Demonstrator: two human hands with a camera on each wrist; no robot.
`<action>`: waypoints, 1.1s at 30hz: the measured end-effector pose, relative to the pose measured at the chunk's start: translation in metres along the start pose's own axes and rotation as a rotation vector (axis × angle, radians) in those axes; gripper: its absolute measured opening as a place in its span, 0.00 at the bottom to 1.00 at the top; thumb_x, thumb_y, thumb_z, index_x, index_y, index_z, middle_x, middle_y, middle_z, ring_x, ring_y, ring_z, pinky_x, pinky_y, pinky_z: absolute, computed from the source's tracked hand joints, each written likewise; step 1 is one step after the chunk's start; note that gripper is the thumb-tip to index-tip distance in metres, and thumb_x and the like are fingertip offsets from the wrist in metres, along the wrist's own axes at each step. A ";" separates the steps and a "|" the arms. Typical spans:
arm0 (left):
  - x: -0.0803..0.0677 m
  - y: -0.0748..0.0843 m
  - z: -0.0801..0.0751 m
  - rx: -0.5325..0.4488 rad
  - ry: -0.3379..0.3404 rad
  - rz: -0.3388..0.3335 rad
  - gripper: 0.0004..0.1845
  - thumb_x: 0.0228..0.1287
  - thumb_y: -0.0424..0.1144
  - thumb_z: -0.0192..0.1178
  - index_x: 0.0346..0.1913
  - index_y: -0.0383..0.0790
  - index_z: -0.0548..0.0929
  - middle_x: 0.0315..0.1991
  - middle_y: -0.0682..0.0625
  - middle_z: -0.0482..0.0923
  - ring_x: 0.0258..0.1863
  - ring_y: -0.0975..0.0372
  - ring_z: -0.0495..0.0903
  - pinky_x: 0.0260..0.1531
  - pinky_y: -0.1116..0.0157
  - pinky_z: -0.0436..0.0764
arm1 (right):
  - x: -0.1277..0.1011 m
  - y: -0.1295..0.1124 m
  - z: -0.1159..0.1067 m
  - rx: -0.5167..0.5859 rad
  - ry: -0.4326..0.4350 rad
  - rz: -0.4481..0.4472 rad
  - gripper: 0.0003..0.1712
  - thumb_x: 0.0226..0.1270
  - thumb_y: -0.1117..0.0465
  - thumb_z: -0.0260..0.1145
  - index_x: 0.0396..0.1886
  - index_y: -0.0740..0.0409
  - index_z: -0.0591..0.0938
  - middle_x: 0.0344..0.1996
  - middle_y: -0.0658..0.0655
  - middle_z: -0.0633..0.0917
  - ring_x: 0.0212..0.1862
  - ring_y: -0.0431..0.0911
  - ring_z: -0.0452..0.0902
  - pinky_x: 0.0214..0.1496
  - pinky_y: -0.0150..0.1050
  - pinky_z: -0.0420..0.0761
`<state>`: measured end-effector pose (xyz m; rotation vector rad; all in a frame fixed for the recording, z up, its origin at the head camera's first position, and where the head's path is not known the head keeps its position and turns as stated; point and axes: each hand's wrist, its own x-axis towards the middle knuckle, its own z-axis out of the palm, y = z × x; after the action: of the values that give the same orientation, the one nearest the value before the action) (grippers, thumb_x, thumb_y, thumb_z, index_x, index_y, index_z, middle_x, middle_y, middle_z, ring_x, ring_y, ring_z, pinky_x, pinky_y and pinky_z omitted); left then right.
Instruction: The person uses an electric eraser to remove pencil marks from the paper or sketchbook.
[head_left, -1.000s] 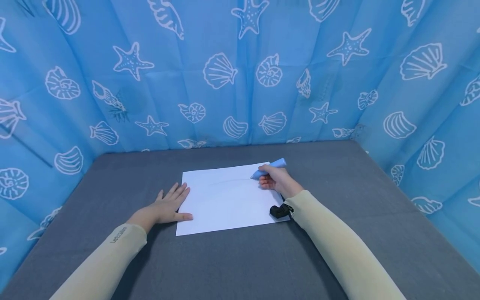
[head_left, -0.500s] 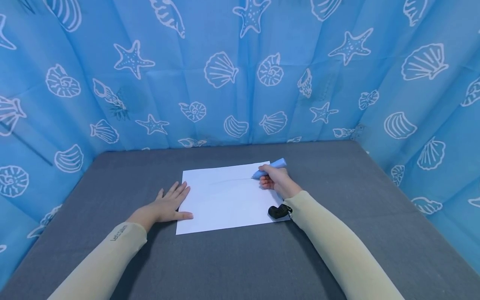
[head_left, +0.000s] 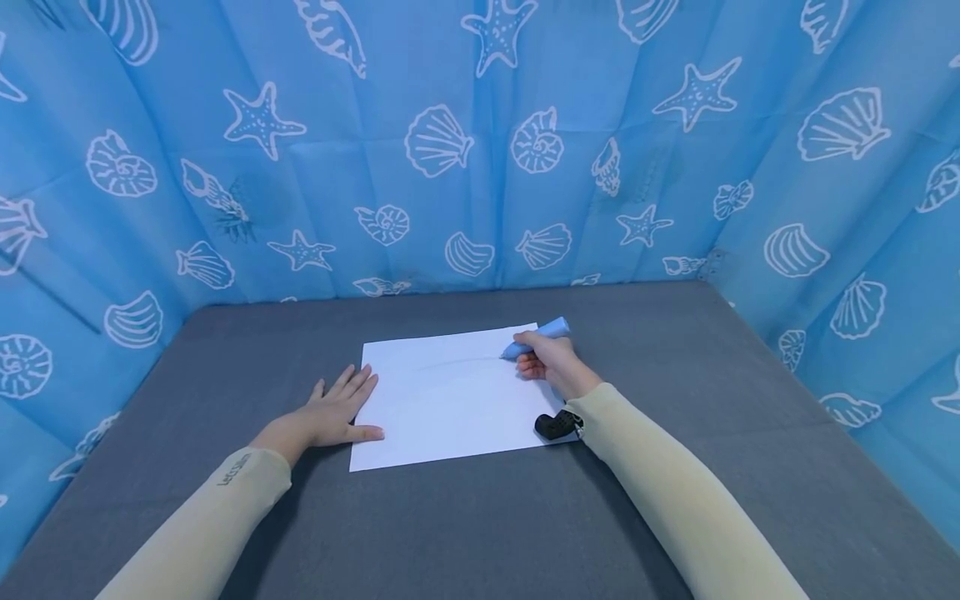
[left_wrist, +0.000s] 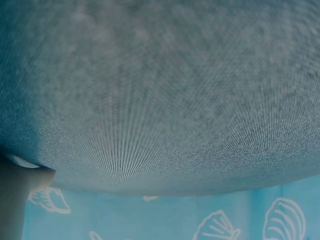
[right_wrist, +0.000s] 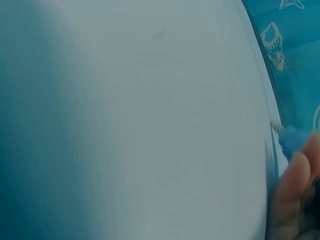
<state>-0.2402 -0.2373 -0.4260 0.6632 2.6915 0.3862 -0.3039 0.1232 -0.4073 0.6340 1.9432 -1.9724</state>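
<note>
A white sheet of paper [head_left: 442, 400] lies on the grey table [head_left: 465, 517], with a faint line drawn near its far edge. My right hand [head_left: 551, 364] grips a light blue marker [head_left: 536, 337] whose tip touches the paper near the far right corner. My left hand [head_left: 337, 408] lies flat on the table, fingers straight, thumb and fingertips pressing the sheet's left edge. In the right wrist view the paper [right_wrist: 140, 120] fills the frame, with a fingertip [right_wrist: 292, 180] and a bit of the blue marker [right_wrist: 289, 137] at the right.
Blue cloth walls printed with white shells and starfish [head_left: 480, 150] close in the table on three sides. A small black camera mount [head_left: 555, 425] sits at my right wrist over the paper's near right corner. The left wrist view shows only grey table surface [left_wrist: 160, 100].
</note>
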 end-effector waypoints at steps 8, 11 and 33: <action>-0.002 -0.001 0.000 0.001 -0.011 -0.006 0.57 0.60 0.73 0.51 0.77 0.35 0.44 0.77 0.38 0.34 0.74 0.41 0.29 0.62 0.32 0.29 | 0.001 0.000 0.002 0.003 -0.019 -0.001 0.15 0.67 0.54 0.67 0.30 0.63 0.79 0.17 0.53 0.78 0.17 0.39 0.75 0.23 0.31 0.80; -0.002 -0.001 0.001 -0.001 -0.012 -0.004 0.57 0.60 0.73 0.51 0.77 0.36 0.43 0.78 0.38 0.34 0.74 0.42 0.29 0.62 0.33 0.29 | 0.000 0.000 0.002 0.003 -0.017 -0.005 0.15 0.67 0.54 0.66 0.30 0.63 0.79 0.17 0.53 0.78 0.17 0.39 0.75 0.23 0.31 0.79; 0.003 -0.002 0.002 0.010 -0.003 -0.013 0.57 0.60 0.72 0.52 0.77 0.35 0.44 0.78 0.38 0.34 0.75 0.43 0.29 0.63 0.33 0.29 | 0.002 -0.002 0.005 0.025 0.018 0.041 0.15 0.66 0.54 0.66 0.31 0.62 0.78 0.18 0.52 0.78 0.18 0.40 0.73 0.24 0.30 0.78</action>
<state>-0.2426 -0.2376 -0.4289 0.6484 2.6949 0.3687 -0.3076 0.1188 -0.4069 0.6949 1.9033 -1.9756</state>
